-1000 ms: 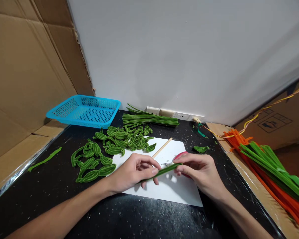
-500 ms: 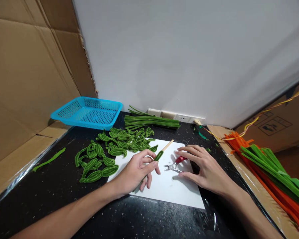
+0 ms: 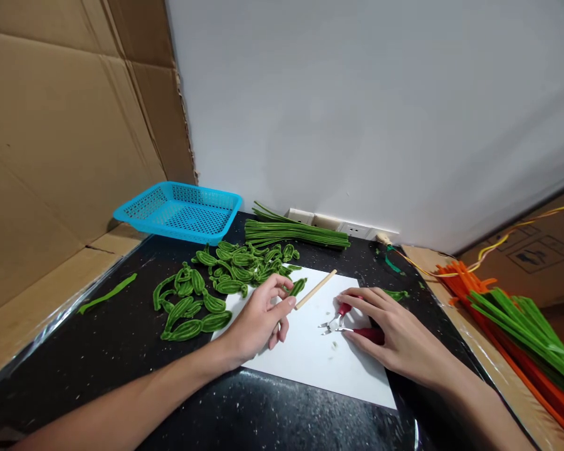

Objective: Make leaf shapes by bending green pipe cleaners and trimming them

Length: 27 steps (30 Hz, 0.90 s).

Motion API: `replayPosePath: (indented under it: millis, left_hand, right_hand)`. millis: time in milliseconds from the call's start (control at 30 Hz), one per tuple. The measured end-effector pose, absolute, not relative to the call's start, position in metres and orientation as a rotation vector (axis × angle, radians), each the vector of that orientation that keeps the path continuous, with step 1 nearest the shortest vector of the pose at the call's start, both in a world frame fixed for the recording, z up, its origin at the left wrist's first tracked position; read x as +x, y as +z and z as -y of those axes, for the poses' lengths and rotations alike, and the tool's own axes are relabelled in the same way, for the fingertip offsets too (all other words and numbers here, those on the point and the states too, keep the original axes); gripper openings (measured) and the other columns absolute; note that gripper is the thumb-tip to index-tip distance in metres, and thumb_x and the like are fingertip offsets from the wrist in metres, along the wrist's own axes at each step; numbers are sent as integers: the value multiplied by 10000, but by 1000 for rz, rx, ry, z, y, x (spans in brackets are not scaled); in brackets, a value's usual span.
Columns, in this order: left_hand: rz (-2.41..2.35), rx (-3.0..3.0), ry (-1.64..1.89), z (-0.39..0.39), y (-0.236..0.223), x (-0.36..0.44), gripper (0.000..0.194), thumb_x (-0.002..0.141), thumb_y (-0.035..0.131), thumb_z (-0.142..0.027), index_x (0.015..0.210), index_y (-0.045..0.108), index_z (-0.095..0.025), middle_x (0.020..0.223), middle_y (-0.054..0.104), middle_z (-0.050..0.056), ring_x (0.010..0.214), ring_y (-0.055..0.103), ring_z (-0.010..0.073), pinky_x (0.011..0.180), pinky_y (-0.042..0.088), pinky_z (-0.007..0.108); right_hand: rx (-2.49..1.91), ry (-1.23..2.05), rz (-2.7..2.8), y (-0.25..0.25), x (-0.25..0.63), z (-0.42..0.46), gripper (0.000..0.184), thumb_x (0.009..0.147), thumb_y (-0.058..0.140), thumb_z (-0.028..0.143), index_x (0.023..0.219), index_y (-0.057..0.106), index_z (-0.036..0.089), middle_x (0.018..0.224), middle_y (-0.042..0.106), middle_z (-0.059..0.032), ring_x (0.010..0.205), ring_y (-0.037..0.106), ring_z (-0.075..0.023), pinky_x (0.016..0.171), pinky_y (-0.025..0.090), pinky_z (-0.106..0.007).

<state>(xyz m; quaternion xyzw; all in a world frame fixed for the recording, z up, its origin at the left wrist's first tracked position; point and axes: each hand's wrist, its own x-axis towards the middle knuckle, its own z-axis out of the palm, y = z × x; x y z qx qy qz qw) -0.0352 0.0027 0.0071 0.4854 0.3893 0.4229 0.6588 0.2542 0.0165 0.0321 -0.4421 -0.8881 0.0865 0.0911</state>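
Note:
My left hand [image 3: 262, 316] hovers over the left part of a white sheet of paper [image 3: 305, 363], its fingers curled and the thumb near the forefinger. Whatever it holds is hidden. With thumb and fingers about its handles, my right hand [image 3: 388, 322] grips red-handled cutting nippers [image 3: 334, 324], whose jaws stand apart and point left over the paper. Between the hands a thin wooden stick [image 3: 316, 290] lies aslant on the sheet. Beside my left fingertips is a leaf-shaped green piece [image 3: 298, 287] of fuzzy chenille stem. Small pale bits lie near the jaws.
Several looped green chenille pieces [image 3: 188, 307] are heaped at left. Behind them are a blue mesh basket [image 3: 192, 238] and a bundle of green stems [image 3: 296, 233]. Orange stems [image 3: 502, 338] and green stems [image 3: 521, 319] lie at right, near a yellow cable [image 3: 491, 247]. Cardboard [image 3: 75, 125] stands at left.
My right hand let go of the folded green chenille stem and closed around the nippers. The stem showed in my left hand half a second ago; now it is out of sight. The view swung left.

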Motion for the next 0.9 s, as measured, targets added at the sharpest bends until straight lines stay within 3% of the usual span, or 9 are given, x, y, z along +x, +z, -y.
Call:
replayPosePath:
  millis: [233,367,467,533,733,900]
  left_hand:
    - [-881,1135,948,-3,10,-35,301,970,643,-465,971,502,-199,879,549,-47,429,505,15,315,323,123]
    - [-876,1119,944,-3,13,-35,399,903,731,-505,1062,552,-185,891,598,-29,425,514,32,306,320,141]
    - [-875,1112,890,-1,18,-35,471,884,758,-513,1127,590,-146,777,625,-31,376,458,32,316,316,158]
    - [-854,1091,862,0,22,-35,449,894,752,-514,1091,601,-140,699,602,-49,354,414,26,319,289,156]
    - [-729,1048,831,2,28,-37,374,914,750,-487,897,580,-154,725,588,-40,387,371,-5,334,210,119]
    - [-632,1007,792,5,25,-37,312,980,686,-463,995,529,-194,633,635,-40,346,395,23,307,270,99]
  right_hand:
    - [-1232,178,2641,23,242,-13,374,996,609,404,1343,622,262,1325,644,-131,1152,591,-323,985,542,-554]
    - [-1183,211,2546,22,243,-13,400,995,601,384,1367,604,239,1305,653,-144,1124,606,-313,949,562,-524]
    - [-1125,253,2457,23,244,-12,395,988,601,355,1367,601,242,1301,654,-140,1133,619,-307,937,573,-491]
    - [-1092,285,2415,25,243,-10,368,978,616,340,1333,616,245,1270,664,-130,1115,635,-297,927,575,-466]
    - [-1052,472,2318,31,233,-4,190,998,574,316,1165,623,240,1096,683,-87,975,660,-245,840,563,-384]
    - [-1117,471,2214,28,225,1,219,950,682,341,1095,556,237,997,615,-48,841,625,-194,720,543,-316]
